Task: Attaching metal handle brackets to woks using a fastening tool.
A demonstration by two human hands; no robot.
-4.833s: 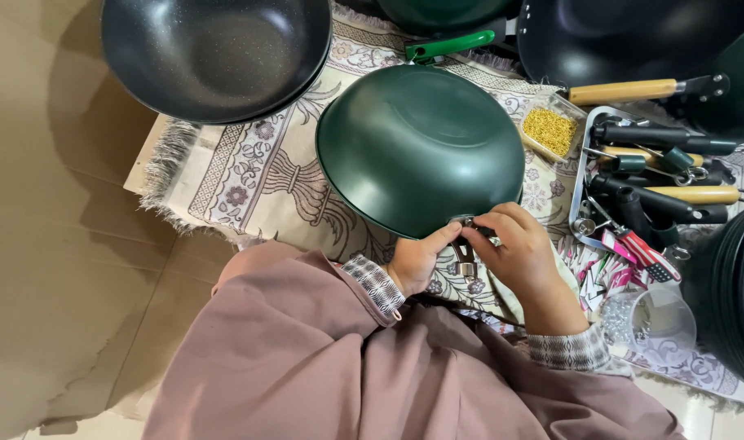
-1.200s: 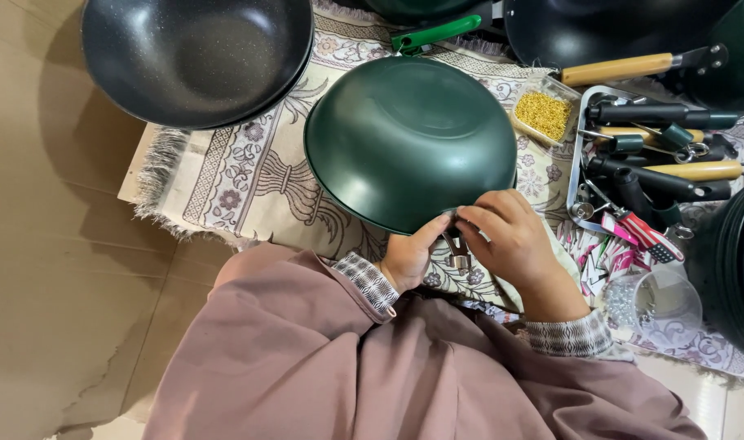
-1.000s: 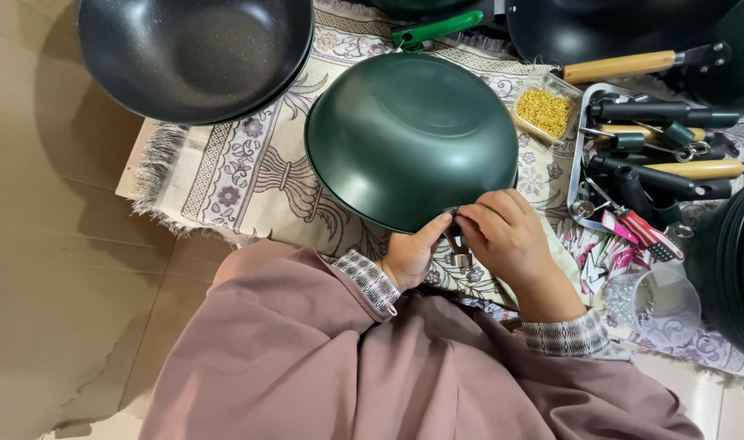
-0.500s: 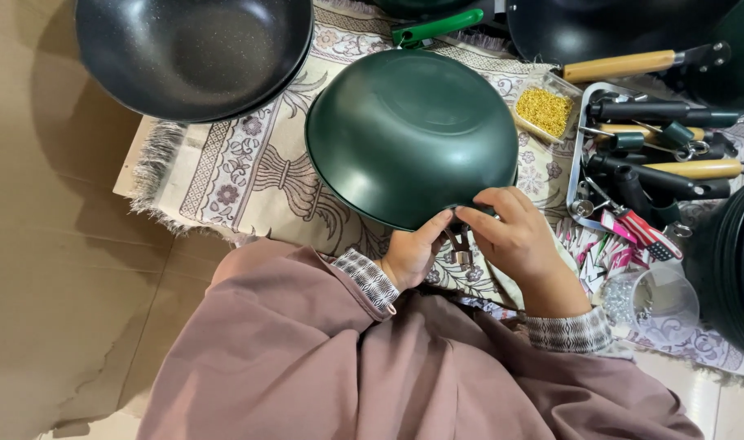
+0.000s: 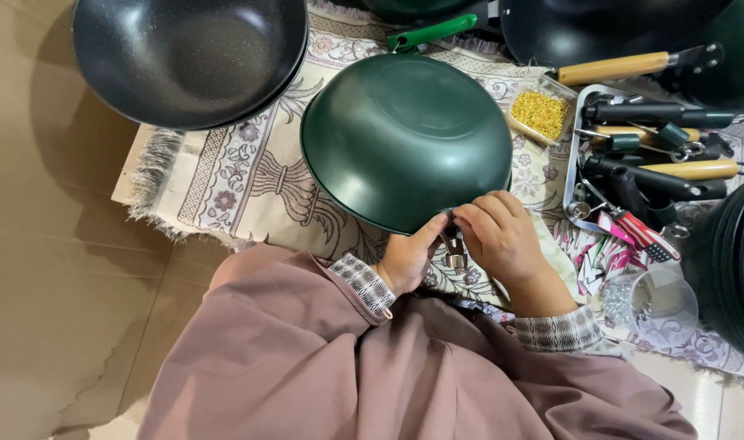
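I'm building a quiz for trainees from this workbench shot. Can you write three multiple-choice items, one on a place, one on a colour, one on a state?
1. Where is the tray of yellow bits?
A. right of the green pan
B. on the bare floor
C. inside the black pan

2. What colour is the pan at the hands?
A. red
B. dark green
C. white

3. How does that pan lie?
A. upright, full
B. bottom up
C. hung on a wall

Answers:
1 A, it sits on the rug by the pan's right rim.
2 B, its shell is dark green.
3 B, its flat base faces up while the left hand and right hand work a metal bracket at its rim.
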